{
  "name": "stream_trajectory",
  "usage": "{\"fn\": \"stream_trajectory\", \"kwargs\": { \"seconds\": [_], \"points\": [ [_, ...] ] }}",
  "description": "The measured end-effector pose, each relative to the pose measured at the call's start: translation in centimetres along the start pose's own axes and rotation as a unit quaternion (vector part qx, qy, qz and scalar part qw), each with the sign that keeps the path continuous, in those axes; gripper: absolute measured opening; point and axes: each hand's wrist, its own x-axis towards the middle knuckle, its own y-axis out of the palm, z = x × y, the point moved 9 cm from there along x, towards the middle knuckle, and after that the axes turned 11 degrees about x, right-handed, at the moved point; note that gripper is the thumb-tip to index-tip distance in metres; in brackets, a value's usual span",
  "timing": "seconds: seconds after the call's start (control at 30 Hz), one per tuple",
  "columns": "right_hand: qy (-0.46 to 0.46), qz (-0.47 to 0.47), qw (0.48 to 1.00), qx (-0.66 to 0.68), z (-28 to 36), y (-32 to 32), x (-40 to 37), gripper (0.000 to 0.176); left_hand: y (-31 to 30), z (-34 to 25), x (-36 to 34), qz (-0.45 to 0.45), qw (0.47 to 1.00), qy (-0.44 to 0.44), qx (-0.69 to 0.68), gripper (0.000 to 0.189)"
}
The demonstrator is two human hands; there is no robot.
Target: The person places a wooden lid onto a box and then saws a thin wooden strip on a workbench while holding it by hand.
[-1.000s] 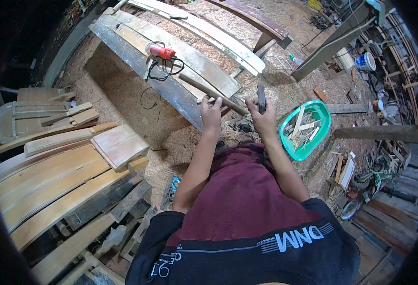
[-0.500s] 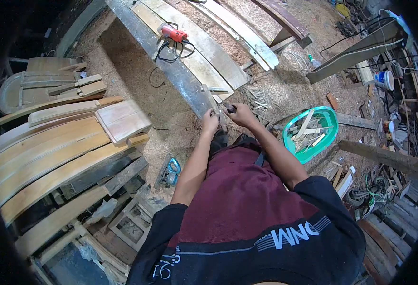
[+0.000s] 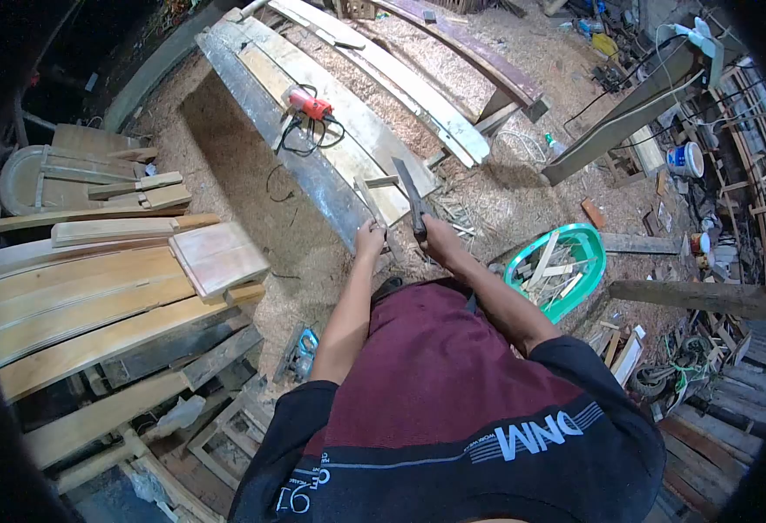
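My right hand (image 3: 440,242) is closed around the dark handle of a machete (image 3: 409,192), whose long grey blade points up and away from me. Just to its left, my left hand (image 3: 368,238) pinches the near end of a narrow wood strip (image 3: 369,199). That strip stands tilted at the near end of the long planks, a small gap away from the blade. Beneath and beyond it lie a dark grey board (image 3: 300,179) and a pale plank (image 3: 370,144). A short light piece (image 3: 381,181) rests near the strip's far end.
A red power tool (image 3: 310,103) with a coiled black cord lies on the planks. To the right, a green tub (image 3: 599,261) holds wood offcuts. Curved wooden panels (image 3: 78,288) are stacked at left. A blue tool (image 3: 305,347) sits on the shavings-covered floor near my left elbow.
My right hand has raised the machete, so its blade now shows upright beside the strip. My left hand keeps its hold on the strip. The view has shifted slightly.
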Motion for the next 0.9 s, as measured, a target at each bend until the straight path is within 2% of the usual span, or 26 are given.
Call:
{"fn": "stream_trajectory", "kwargs": {
  "seconds": [0.07,0.17,0.27,0.37,0.4,0.47,0.5,0.53,0.63,0.67,0.77,0.9],
  "points": [
    [0.017,-0.006,1.0,0.01,-0.3,-0.8,-0.6,0.02,0.9,-0.1,-0.3,0.044,0.998,-0.026,-0.044,0.041],
    [0.038,0.003,0.999,0.014,0.0,-1.1,-1.5,0.019,1.7,-0.7,-1.7,0.052,0.998,-0.026,-0.012,0.035],
    [0.019,0.058,0.998,-0.032,0.7,1.0,-1.8,0.02,1.3,-2.5,-5.1,0.08,0.988,-0.108,-0.08,0.035],
    [0.054,0.108,0.991,-0.066,0.8,3.5,-2.2,0.024,1.6,0.8,-2.7,0.05,0.999,-0.007,0.0,0.036],
    [0.03,0.116,0.99,-0.074,0.3,4.8,-2.4,0.025,1.8,3.0,-1.6,0.085,0.994,-0.047,0.046,0.036],
    [0.025,0.135,0.987,-0.083,-0.4,6.8,-2.3,0.021,1.6,6.5,0.4,0.053,0.998,-0.018,0.027,0.031],
    [0.023,0.145,0.985,-0.086,-1.0,8.1,-2.4,0.02,0.8,6.6,0.3,0.036,0.999,-0.004,0.018,0.028],
    [0.007,0.146,0.984,-0.104,-1.4,9.1,-2.2,0.016,0.0,6.7,-0.5,0.04,0.998,-0.04,0.005,0.032],
    [-0.028,0.093,0.989,-0.11,-1.9,11.4,-1.1,0.013,-0.3,11.0,1.8,0.027,0.997,0.004,0.072,0.035],
    [-0.026,0.089,0.986,-0.141,-1.2,11.4,-0.8,0.01,-0.2,12.3,2.2,0.039,0.995,-0.008,0.096,0.037],
    [-0.067,0.102,0.978,-0.171,-1.2,13.3,-0.2,0.008,-2.5,8.7,-0.8,0.051,0.992,-0.051,0.105,0.036],
    [-0.07,0.07,0.973,-0.209,-1.3,14.6,0.4,0.007,-3.2,8.5,0.1,0.05,0.988,0.004,0.148,0.034]
  ]
}}
